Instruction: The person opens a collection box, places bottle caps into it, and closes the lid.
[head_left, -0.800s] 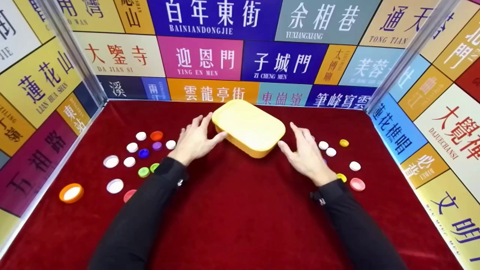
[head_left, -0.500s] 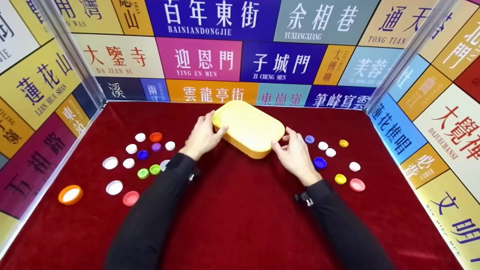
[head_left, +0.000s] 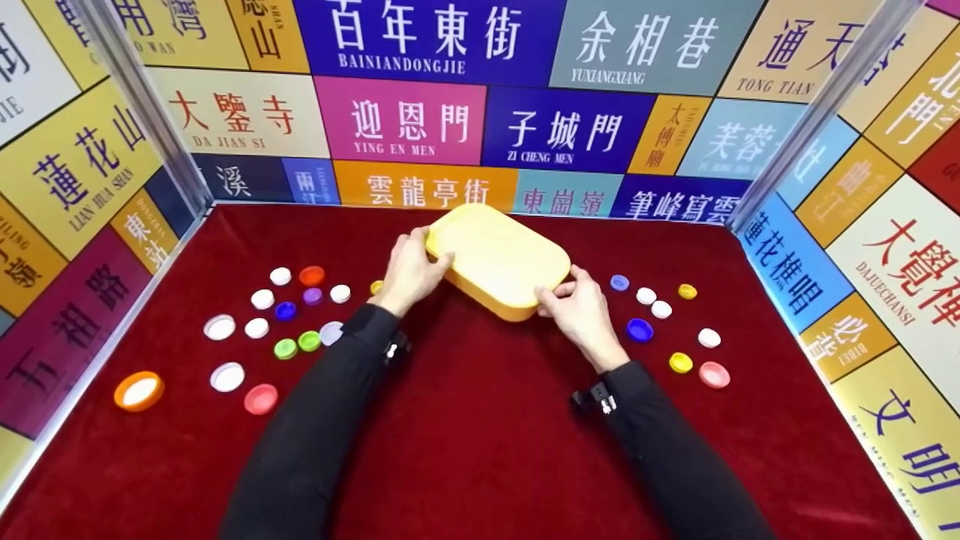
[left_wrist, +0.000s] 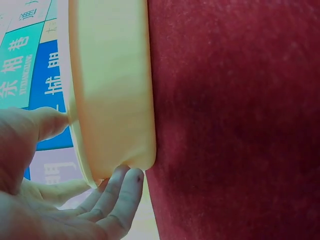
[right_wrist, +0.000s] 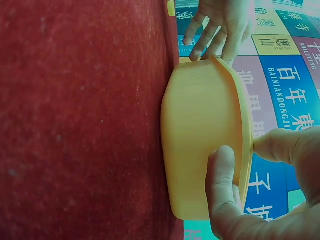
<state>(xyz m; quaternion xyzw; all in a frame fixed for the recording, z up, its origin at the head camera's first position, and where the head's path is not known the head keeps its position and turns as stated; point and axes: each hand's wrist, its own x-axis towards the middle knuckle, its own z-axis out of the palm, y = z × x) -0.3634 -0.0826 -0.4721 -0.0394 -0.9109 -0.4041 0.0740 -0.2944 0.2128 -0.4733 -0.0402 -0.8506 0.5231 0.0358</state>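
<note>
A yellow lidded box (head_left: 499,259) sits on the red cloth (head_left: 480,450) at the middle back. My left hand (head_left: 411,274) grips its left end, thumb on the lid's edge and fingers curled under the rim. The left wrist view shows the box (left_wrist: 112,95) with the fingers (left_wrist: 122,192) at its lower corner. My right hand (head_left: 577,311) holds the near right corner, thumb on the lid's rim and fingers against the side wall. In the right wrist view the box (right_wrist: 200,145) is pinched between thumb and fingers (right_wrist: 222,185), with the left hand (right_wrist: 220,25) at the far end.
Several coloured bottle caps lie on the cloth at the left (head_left: 285,309) and at the right (head_left: 660,309), with an orange-rimmed lid (head_left: 139,391) far left. Sign-covered walls (head_left: 450,112) close in the back and both sides.
Both hands have moved in from beside the box and taken hold of its two ends. The box has stayed in place.
</note>
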